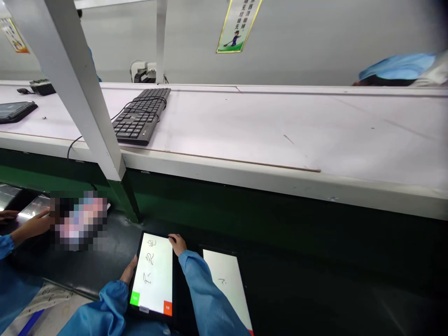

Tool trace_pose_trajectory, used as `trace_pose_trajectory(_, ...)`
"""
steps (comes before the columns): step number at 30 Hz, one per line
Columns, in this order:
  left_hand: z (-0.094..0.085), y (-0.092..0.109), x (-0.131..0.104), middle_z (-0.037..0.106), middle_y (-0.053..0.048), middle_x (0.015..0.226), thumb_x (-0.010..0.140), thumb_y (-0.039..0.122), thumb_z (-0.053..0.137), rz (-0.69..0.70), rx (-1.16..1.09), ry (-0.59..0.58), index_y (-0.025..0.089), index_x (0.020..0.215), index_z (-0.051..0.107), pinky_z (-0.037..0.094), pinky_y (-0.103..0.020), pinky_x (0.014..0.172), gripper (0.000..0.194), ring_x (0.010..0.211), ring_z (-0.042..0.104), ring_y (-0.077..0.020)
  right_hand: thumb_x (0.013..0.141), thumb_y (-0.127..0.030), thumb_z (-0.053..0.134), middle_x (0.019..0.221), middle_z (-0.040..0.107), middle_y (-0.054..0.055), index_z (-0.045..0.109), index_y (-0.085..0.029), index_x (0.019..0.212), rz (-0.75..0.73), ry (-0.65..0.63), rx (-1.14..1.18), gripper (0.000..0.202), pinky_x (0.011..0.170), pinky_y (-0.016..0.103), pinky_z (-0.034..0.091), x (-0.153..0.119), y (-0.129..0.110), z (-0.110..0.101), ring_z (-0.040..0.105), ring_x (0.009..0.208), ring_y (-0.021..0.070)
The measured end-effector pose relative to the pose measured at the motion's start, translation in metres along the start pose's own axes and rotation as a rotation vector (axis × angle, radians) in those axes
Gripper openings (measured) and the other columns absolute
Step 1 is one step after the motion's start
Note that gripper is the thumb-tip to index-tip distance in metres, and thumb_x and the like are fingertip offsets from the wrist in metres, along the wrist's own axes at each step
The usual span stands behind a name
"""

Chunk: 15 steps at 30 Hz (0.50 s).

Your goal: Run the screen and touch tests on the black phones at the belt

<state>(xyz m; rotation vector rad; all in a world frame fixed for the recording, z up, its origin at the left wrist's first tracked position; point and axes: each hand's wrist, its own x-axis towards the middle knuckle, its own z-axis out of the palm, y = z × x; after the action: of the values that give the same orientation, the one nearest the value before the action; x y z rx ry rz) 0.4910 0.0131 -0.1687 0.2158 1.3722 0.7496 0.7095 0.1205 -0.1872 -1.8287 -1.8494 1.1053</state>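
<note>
A black tablet point(153, 275) lies on the dark belt in front of me, its white screen lit with handwritten strokes, a green button at the lower left and an orange one at the lower right. My left hand point(128, 272) grips its left edge. My right hand point(177, 243) rests on its top right corner, fingers touching the screen. A second tablet point(226, 282) with a white screen lies just to the right, under my right sleeve.
A white shelf point(280, 135) runs across above the belt, carrying a black keyboard point(141, 116) and another tablet point(16, 111) at far left. A white post point(80, 93) slants down to it. A co-worker's hand point(33, 226) touches a device at left.
</note>
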Motion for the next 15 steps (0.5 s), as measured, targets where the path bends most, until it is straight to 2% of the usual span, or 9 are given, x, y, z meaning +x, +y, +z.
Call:
trace_pose_trajectory(4,-0.007,-0.011,0.0,0.074,-0.012,0.091,0.079,0.059,0.057,-0.028,-0.083,-0.038,0.014,0.087,0.069,0.043,-0.039,0.106,0.047,0.108,0.065,-0.0291,0.093,0.003,0.065,0.092,0.062,0.004,0.065,-0.009,0.088,0.039,0.052,0.073,0.014,0.089,0.035,0.051,-0.005,-0.003,0.001,0.061,0.091,0.0206)
trace_pose_trajectory(7,-0.008,-0.018,-0.001,0.074,-0.014,0.091,0.077,0.063,0.058,-0.065,-0.111,-0.046,0.013,0.091,0.071,0.047,-0.038,0.103,0.053,0.111,0.063,-0.0318,0.09,0.005,0.06,0.092,0.062,0.005,0.061,-0.01,0.077,0.04,0.094,0.089,0.021,0.094,0.04,0.045,-0.014,-0.012,-0.002,0.058,0.096,0.0227)
trace_pose_trajectory(10,-0.007,-0.018,-0.003,0.074,-0.015,0.091,0.077,0.065,0.055,-0.1,-0.126,-0.077,0.011,0.094,0.071,0.048,-0.04,0.102,0.059,0.115,0.061,-0.0345,0.088,-0.002,0.051,0.086,0.062,0.008,0.057,-0.015,0.071,0.001,0.073,0.124,0.022,0.1,0.043,0.037,-0.039,-0.029,-0.007,0.058,0.095,0.0256)
trace_pose_trajectory(12,-0.007,-0.015,-0.005,0.074,-0.015,0.093,0.076,0.066,0.055,-0.12,-0.118,-0.093,0.012,0.092,0.072,0.046,-0.042,0.104,0.059,0.118,0.058,-0.0357,0.085,-0.014,0.048,0.078,0.062,0.008,0.056,-0.019,0.069,-0.044,-0.007,0.187,0.019,0.093,0.038,0.042,-0.072,-0.044,-0.014,0.06,0.086,0.0265)
trace_pose_trajectory(13,-0.008,-0.013,-0.005,0.073,-0.015,0.095,0.074,0.067,0.057,-0.124,-0.109,-0.096,0.012,0.09,0.072,0.044,-0.043,0.106,0.059,0.12,0.056,-0.0364,0.081,-0.021,0.048,0.076,0.063,0.008,0.057,-0.02,0.068,-0.066,-0.083,0.237,0.015,0.083,0.035,0.046,-0.093,-0.051,-0.02,0.061,0.08,0.0267)
trace_pose_trajectory(15,-0.008,-0.008,-0.006,0.072,-0.016,0.102,0.064,0.069,0.066,-0.098,-0.087,-0.078,0.015,0.081,0.071,0.037,-0.042,0.112,0.057,0.13,0.046,-0.0367,0.073,-0.036,0.049,0.066,0.061,0.004,0.057,-0.021,0.065,-0.105,-0.333,0.384,0.018,0.063,0.028,0.049,-0.14,-0.064,-0.036,0.062,0.064,0.0244)
